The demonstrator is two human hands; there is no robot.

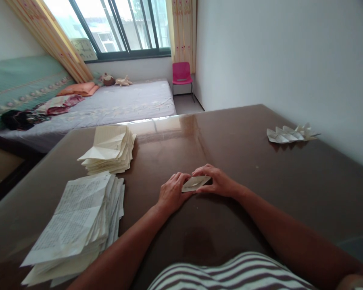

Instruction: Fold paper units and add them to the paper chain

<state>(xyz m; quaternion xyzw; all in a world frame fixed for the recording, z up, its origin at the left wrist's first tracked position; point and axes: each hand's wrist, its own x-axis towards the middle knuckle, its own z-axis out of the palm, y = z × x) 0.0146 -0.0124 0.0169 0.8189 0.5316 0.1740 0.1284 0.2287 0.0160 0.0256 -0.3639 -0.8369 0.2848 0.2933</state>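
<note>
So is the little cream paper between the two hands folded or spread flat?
Folded. The small cream paper piece between the left hand and right hand is compact and four-sided, with a line across it.

Small folded paper [195,184] held at both ends

Over the brown counter [230,133], your left grip [173,190] pinches one end and your right grip [215,181] the other. To your left you have a stack of text-covered sheets [78,213], with a stack of cream sheets [107,148] just behind it. To your right, near the wall [260,52], sits a row of folded paper pieces [287,135]. Past the counter you see a bed [133,96], a pink chair [181,73] and a window [133,28].
</note>
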